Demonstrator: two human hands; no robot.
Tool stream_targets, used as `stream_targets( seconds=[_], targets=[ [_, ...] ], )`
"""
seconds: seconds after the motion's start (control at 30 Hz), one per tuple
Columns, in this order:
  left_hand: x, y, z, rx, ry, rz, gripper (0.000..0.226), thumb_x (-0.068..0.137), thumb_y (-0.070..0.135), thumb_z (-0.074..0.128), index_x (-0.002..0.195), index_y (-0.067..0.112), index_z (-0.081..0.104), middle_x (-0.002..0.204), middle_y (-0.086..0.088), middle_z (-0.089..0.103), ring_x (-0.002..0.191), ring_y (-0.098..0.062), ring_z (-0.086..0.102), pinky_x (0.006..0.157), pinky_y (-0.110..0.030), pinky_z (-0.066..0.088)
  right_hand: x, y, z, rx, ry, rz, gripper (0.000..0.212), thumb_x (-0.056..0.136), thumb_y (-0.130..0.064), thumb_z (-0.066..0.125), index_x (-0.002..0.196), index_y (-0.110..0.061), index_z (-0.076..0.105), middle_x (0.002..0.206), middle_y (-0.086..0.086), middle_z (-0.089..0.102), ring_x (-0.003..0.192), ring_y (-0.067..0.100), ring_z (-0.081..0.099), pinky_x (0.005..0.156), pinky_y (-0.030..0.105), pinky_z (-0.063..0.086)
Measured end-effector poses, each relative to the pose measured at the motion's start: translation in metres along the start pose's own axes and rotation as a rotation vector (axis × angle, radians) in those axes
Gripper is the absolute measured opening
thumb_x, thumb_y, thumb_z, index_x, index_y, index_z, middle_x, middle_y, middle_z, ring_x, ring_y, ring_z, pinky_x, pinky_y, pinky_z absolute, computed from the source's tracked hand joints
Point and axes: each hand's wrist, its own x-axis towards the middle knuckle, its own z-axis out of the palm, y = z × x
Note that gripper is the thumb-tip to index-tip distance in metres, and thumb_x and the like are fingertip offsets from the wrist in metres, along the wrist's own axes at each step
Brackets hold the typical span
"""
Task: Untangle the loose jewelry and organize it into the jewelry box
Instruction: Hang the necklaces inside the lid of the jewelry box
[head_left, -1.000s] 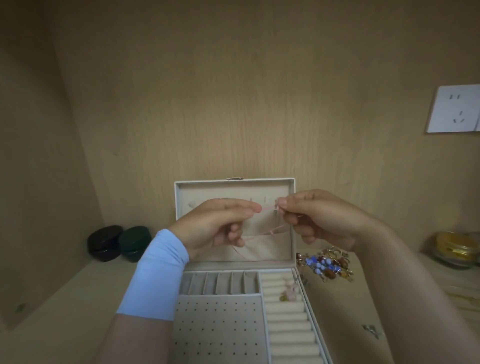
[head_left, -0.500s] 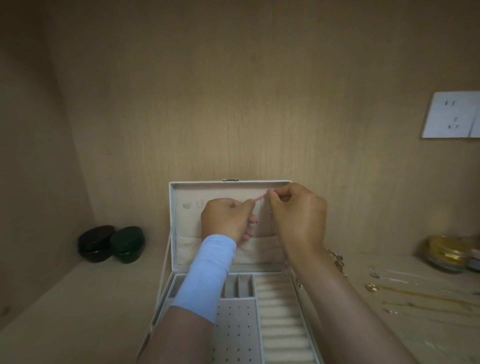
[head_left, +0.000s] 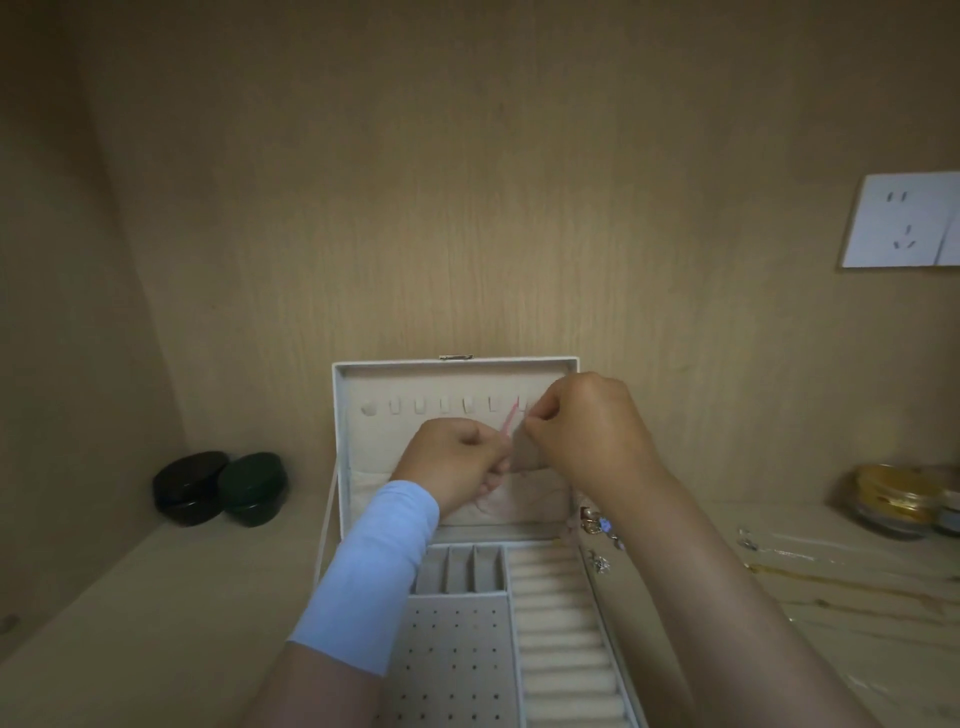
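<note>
Nearest the camera lies the open jewelry box (head_left: 597, 613), its base holding a perforated panel (head_left: 457, 660) on the left, a column of padded ring rolls (head_left: 563, 654) on the right and a row of small compartments (head_left: 460, 569) behind the panel. Both forearms reach over this base, the left one in a light blue sleeve (head_left: 371, 577). Just beyond, in front of the upright lid (head_left: 415, 379), the two hands meet. The left hand (head_left: 452, 465) is curled into a loose fist and pinches the lower end of a thin pink cord (head_left: 510, 418). The right hand (head_left: 587, 431), a little higher and also curled, pinches the cord's upper end. The cord runs slanted in the short gap between them, close to the rightmost of the small hooks (head_left: 444, 404) lined across the lid; whether it touches a hook cannot be told. Below the hands, the lid's fabric pouch (head_left: 524, 499) shows. Just beside the box's right wall, under the right wrist, lies a cluster of loose jewelry (head_left: 597, 525), and thin chains (head_left: 831, 577) are spread on the surface well to the right. Farther back stand a gold-topped jar (head_left: 896, 496) at the right edge and, on the left, a black case (head_left: 189, 486) touching a dark green case (head_left: 252, 486). A white wall socket (head_left: 904, 226) sits on the back panel.
</note>
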Motion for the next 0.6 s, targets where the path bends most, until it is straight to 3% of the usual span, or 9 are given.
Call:
stream_targets(
  seconds=[0.17,0.3,0.37,0.47,0.53,0.6],
  targets=[
    [-0.010,0.003,-0.015,0.223,-0.045,0.087,0.014,0.086,0.021,0.070,0.080,0.011,0.077,0.067,0.002,0.070,0.058,-0.002,0.057,0.066,-0.015,0.047,-0.005,0.004,-0.011,0.137,-0.249,0.130,0.017,0.079,-0.015,0.068,0.065,-0.010,0.076,0.064,0.008,0.071,0.035,0.006,0.053,0.040,0.026,0.051],
    [-0.013,0.003,-0.015,0.324,-0.123,0.078,0.016,0.085,0.024,0.070,0.079,0.011,0.078,0.074,-0.007,0.074,0.060,-0.008,0.060,0.070,-0.022,0.052,-0.016,0.001,-0.026,0.114,-0.573,0.106,0.014,0.082,-0.009,0.070,0.068,-0.008,0.073,0.063,0.009,0.071,0.048,0.014,0.063,0.048,0.023,0.052],
    [-0.013,0.003,-0.013,0.402,-0.164,0.093,0.012,0.084,0.029,0.071,0.084,0.020,0.080,0.083,0.001,0.076,0.075,-0.008,0.067,0.081,-0.024,0.053,-0.018,0.003,-0.031,0.054,-0.666,0.079,0.014,0.082,-0.016,0.074,0.073,-0.005,0.073,0.062,0.007,0.070,0.049,0.012,0.064,0.051,0.025,0.054],
    [-0.014,0.002,-0.011,0.592,-0.203,0.116,0.013,0.082,0.038,0.071,0.091,0.031,0.079,0.085,0.019,0.071,0.088,-0.002,0.064,0.085,-0.023,0.047,-0.017,0.007,-0.034,-0.092,-0.658,0.099,0.019,0.077,-0.026,0.074,0.082,-0.008,0.077,0.072,0.011,0.074,0.063,0.026,0.074,0.063,0.041,0.063],
    [-0.014,0.003,-0.012,0.674,-0.225,0.111,0.015,0.084,0.035,0.069,0.096,0.032,0.077,0.088,0.018,0.070,0.089,-0.005,0.063,0.085,-0.024,0.046,-0.019,0.005,-0.038,-0.149,-0.711,0.112,0.029,0.068,-0.038,0.077,0.079,-0.011,0.078,0.077,0.009,0.076,0.063,0.024,0.073,0.061,0.039,0.062],
    [-0.015,0.003,-0.014,0.734,-0.223,0.113,0.019,0.086,0.031,0.067,0.103,0.032,0.076,0.101,0.014,0.071,0.096,-0.007,0.063,0.091,-0.025,0.046,-0.024,0.003,-0.039,-0.142,-0.829,0.123,0.036,0.066,-0.043,0.083,0.081,-0.011,0.078,0.074,0.004,0.074,0.055,0.020,0.065,0.049,0.027,0.054]
  ],
)
